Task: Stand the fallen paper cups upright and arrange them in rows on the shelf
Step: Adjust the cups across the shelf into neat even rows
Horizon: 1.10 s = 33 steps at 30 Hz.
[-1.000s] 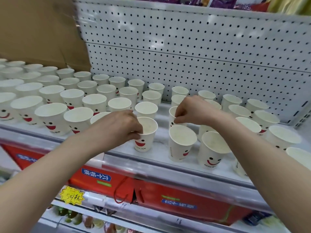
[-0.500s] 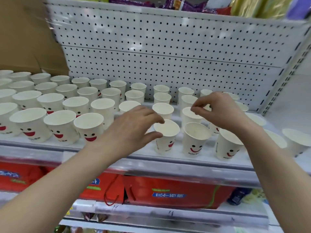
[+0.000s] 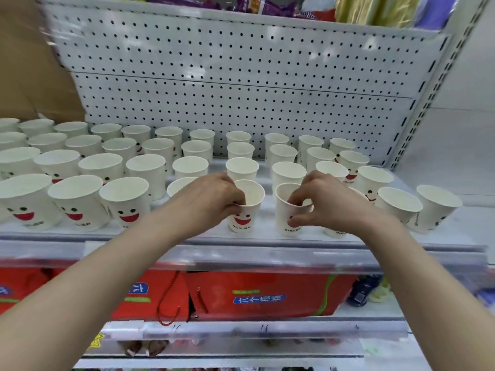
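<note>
1. Head view: my left grip (image 3: 211, 202) is curled round the rim of a smiley cup (image 3: 247, 212), pinching its 9 o'clock edge.
2. My right grip (image 3: 324, 202) pinches the neighbouring cup (image 3: 286, 210), fingers inside the rim and thumb on the outer wall.
3. Both cups stand upright, just beside each other, at the shelf's (image 3: 455, 228) front edge.
4. Rows of upright cups (image 3: 146, 167) spread from 9 to 3 o'clock.

Shelf (image 3: 263, 228) is crowded by upright cups (image 3: 146, 170); open room is found above them, closed off behind by pegboard (image 3: 241, 89).
</note>
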Tool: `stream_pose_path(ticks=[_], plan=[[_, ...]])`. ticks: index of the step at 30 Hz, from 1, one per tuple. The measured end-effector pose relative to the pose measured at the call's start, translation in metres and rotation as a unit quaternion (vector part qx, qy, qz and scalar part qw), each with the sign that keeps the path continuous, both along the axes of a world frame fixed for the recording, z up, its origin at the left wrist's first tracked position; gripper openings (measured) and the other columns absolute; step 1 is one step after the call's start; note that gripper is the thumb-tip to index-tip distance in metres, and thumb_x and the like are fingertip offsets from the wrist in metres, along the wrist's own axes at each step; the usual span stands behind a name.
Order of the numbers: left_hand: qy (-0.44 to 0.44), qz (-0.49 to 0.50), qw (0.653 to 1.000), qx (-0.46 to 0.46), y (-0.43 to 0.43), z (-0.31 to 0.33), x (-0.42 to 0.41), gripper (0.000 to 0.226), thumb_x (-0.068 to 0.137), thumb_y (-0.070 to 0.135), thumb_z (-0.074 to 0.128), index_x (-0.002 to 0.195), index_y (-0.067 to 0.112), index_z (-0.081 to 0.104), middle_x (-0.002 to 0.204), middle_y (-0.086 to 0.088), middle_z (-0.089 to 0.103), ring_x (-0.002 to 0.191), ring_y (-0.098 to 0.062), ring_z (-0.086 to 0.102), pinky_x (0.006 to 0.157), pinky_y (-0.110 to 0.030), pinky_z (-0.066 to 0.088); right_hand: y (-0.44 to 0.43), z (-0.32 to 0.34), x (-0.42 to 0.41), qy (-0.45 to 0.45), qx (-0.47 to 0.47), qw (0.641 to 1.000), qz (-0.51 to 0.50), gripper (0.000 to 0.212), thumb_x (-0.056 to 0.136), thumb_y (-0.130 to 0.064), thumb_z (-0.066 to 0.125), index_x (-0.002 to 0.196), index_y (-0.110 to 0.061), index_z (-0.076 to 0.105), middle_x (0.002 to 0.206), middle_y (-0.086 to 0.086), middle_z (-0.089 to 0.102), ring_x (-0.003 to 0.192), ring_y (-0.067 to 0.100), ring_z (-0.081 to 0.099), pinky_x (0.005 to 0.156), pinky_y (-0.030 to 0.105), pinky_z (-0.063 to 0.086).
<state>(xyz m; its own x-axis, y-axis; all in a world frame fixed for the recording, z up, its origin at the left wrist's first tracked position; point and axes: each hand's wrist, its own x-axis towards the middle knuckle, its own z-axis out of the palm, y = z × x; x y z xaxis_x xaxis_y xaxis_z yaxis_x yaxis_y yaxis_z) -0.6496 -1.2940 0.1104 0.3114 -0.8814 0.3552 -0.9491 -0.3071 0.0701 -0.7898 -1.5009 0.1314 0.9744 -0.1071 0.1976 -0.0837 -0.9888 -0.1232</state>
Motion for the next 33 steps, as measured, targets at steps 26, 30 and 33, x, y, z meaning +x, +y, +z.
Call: stream_pose_path(ticks=[26,30,33], plan=[[-0.062,-0.054,0.992,-0.100,-0.043,0.000,-0.032,0.039,0.079,0.029,0.074,0.115,0.017,0.066,0.114,-0.001,0.065,0.110,-0.024,0.055,0.090,-0.036,0.047,-0.059,0.017,-0.055,-0.286,0.145,0.938,-0.133,0.013,0.089,-0.025,0.067,0.097,-0.035,0.071,0.087,-0.030,0.059,0.098,0.009,0.052,0.071,0.010,0.037],[-0.073,-0.053,0.991,-0.102,-0.073,-0.007,-0.047,0.031,0.081,0.033,0.069,0.105,0.012,0.070,0.101,-0.005,0.069,0.099,-0.030,0.060,0.082,-0.038,0.052,-0.072,-0.010,-0.071,-0.224,0.089,0.965,-0.104,0.014,0.084,-0.033,0.071,0.097,-0.029,0.073,0.091,-0.025,0.063,0.108,0.010,0.047,0.086,0.021,0.035],[-0.058,-0.034,0.993,-0.096,-0.086,-0.008,-0.054,0.031,0.085,0.038,0.065,0.104,0.014,0.070,0.097,-0.003,0.071,0.101,-0.027,0.059,0.083,-0.037,0.051,-0.080,-0.023,-0.074,-0.159,0.060,0.983,-0.065,0.030,0.075,-0.046,0.076,0.100,-0.031,0.073,0.094,-0.024,0.064,0.109,0.006,0.042,0.091,0.019,0.034]])
